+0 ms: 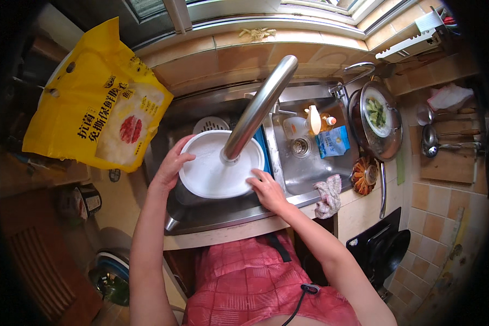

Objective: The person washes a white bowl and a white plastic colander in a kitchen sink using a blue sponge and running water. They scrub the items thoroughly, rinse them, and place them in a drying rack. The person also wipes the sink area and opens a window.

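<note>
A round white basin [212,175] is under the metal faucet [263,106] in the larger sink bowl [179,222], and water appears to run into it. My left hand [173,163] grips the basin's left rim, thumb over the edge. My right hand [267,189] lies at its lower right rim, fingertips at the inner edge; whether they grip it is unclear. Behind the basin a white slotted piece [211,124] shows in part, and something blue [263,150] lies to its right.
Bottles [295,127] and a blue packet [333,142] occupy the smaller bowl. A cloth [329,195] hangs over its front edge. A lidded pan [393,138] stands right, its handle pointing towards me. A large yellow bag [77,106] stands left; a cup [90,199] sits nearer.
</note>
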Demonstrator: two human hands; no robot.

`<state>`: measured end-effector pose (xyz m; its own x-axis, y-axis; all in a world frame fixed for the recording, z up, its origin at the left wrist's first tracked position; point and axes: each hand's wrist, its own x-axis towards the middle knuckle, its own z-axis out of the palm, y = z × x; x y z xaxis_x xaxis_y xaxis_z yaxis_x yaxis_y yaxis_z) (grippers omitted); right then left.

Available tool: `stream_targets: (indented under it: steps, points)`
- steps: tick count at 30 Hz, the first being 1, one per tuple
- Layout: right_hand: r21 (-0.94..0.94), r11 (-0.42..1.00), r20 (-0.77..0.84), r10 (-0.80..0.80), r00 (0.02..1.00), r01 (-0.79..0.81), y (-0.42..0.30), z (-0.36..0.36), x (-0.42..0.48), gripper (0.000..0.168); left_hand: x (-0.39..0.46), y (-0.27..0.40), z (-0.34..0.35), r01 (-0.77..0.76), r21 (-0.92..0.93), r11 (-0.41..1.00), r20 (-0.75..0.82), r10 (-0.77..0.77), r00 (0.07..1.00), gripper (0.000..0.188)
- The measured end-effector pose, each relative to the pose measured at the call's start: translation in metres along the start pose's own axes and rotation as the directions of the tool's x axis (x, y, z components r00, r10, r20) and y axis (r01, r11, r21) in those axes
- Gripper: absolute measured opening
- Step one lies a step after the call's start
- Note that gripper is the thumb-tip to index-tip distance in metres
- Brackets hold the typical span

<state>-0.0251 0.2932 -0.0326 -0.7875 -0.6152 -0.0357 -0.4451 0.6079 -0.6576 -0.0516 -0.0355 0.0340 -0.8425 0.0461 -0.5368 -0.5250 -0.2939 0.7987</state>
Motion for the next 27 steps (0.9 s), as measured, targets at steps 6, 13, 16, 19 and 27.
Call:
stream_targets:
  steps: [6, 13, 16, 19, 27]
  points:
    - [-0.056, 0.998, -0.018, -0.035, 0.999, 0.034, -0.013, 0.006, 0.051, 0.049, -0.017, 0.021, -0.018, -0.104, -0.099, 0.990, -0.125, 0.091, 0.988, 0.071]
    - [-0.403, 0.868, -0.063, -0.344, 0.937, 0.291, -0.036, -0.093, 0.060, 0.024, 0.045, -0.119, -0.055, 0.076, -0.629, 0.774, -0.051, -0.139, 0.989, 0.048]
    - [-0.469, 0.845, -0.002, -0.292, 0.956, 0.257, -0.048, -0.136, 0.050, 0.014, 0.060, -0.131, -0.001, 0.118, -0.609, 0.784, -0.002, -0.150, 0.989, 0.054]
    - [-0.352, 0.923, 0.056, -0.144, 0.988, 0.154, -0.053, -0.157, 0.041, 0.008, 0.047, -0.114, 0.018, 0.211, -0.421, 0.882, 0.052, -0.209, 0.977, 0.052]
    - [0.008, 0.989, 0.258, 0.142, 0.956, -0.149, -0.039, -0.106, 0.054, 0.028, 0.000, -0.092, -0.042, 0.608, -0.046, 0.793, 0.218, -0.586, 0.781, 0.091]
